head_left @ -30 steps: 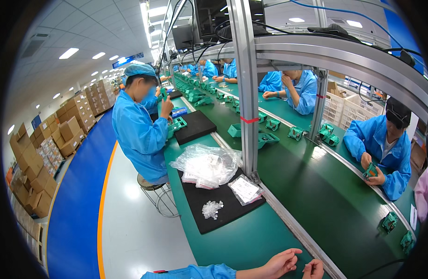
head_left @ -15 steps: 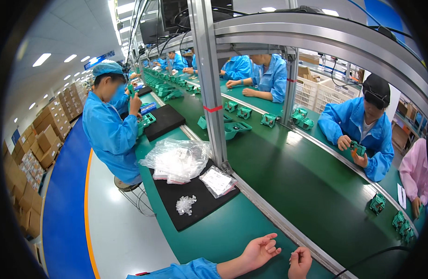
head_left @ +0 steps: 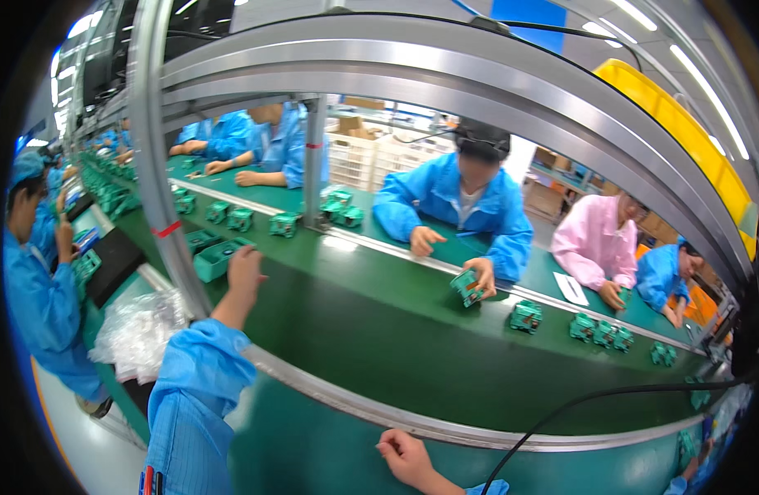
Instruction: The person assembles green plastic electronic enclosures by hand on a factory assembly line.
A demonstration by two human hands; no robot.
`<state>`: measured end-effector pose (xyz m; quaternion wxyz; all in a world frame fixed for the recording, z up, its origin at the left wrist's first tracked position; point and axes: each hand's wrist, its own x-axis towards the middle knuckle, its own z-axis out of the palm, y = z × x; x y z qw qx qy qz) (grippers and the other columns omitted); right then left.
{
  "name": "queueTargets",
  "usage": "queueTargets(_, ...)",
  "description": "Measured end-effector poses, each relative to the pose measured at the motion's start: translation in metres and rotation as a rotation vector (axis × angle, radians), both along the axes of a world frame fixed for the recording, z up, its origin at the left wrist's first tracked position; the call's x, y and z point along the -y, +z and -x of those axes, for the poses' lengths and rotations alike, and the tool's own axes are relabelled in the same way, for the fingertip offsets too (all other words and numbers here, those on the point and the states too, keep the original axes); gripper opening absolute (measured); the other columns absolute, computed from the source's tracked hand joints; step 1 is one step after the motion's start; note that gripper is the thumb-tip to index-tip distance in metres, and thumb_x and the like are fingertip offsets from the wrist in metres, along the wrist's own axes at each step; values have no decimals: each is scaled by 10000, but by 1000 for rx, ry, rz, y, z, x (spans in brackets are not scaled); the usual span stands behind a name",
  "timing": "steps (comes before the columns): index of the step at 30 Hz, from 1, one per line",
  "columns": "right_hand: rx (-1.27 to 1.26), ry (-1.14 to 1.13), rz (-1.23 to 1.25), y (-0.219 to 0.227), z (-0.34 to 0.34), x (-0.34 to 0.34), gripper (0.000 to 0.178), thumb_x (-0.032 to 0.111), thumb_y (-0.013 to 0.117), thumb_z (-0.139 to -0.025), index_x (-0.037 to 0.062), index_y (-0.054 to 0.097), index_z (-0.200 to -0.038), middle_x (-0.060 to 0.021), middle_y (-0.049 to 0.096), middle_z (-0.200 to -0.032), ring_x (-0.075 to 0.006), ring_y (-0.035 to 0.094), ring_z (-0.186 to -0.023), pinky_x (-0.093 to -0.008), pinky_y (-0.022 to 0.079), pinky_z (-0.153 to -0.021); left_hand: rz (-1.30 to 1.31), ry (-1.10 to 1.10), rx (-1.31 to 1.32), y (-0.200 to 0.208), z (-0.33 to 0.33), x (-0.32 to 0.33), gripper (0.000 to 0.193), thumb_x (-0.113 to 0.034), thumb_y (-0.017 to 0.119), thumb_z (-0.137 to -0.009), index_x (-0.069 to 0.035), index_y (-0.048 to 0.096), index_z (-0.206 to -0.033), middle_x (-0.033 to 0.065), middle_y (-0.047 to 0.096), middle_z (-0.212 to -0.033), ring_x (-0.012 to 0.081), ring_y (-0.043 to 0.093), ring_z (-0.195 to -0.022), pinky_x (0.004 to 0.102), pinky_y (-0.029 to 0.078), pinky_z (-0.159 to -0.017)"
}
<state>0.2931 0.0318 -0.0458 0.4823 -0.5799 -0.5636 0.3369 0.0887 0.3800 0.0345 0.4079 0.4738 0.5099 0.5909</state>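
My left hand (head_left: 244, 279) reaches over the conveyor, its arm stretched out in a blue sleeve. It is beside the right end of an open green plastic tray (head_left: 214, 261); whether it touches the tray I cannot tell. Its fingers are smeared by motion. Another green tray (head_left: 199, 240) lies just behind that one. My right hand (head_left: 406, 459) is low over the green bench (head_left: 313, 437), near the belt's metal edge. Its fingers are curled in, and nothing shows in them.
A metal post (head_left: 161, 190) stands left of my left hand, under a metal crossbeam (head_left: 379, 70). A black cable (head_left: 561, 404) arcs across the belt on the right. Clear plastic bags (head_left: 140, 334) lie at left. Green assemblies (head_left: 525, 317) line the far side, where a co-worker (head_left: 462, 198) handles one.
The view has swung right. My left hand has moved from the near bench out over the belt to the green tray. My right hand stays low over the bench, fingers still curled.
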Motion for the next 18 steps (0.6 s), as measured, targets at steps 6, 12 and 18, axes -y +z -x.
queueTargets(6, 140, -59, -54, 11, 1, 1, 73, 100, 536, -780, 42, 495, -798, -49, 503, -637, -148, 470, -537, -251, 384, -502, -2, 243, -799, -18, 21, -57, 554, -118, 447, -712, 15, 310, -1233, 253, 503, -1047, 382, 482, -961, 411, 386, -816)
queueTargets(12, 39, -16, 70, 17, 3, 1, 96, 132, 529, -801, 47, 492, -826, -32, 507, -633, -121, 468, -539, -244, 379, -501, 121, 332, -897, -43, 56, -104, 483, -94, 415, -730, 18, 356, -1196, 262, 543, -946, 391, 519, -887, 441, 411, -763)
queueTargets(18, 90, -84, 19, 13, 3, 0, 93, 119, 538, -770, 48, 495, -815, -79, 517, -656, -211, 492, -572, -290, 399, -526, 71, 286, -1080, -84, 63, -119, 202, -87, 406, -749, 25, 515, -877, 250, 554, -903, 398, 526, -855, 444, 429, -723)
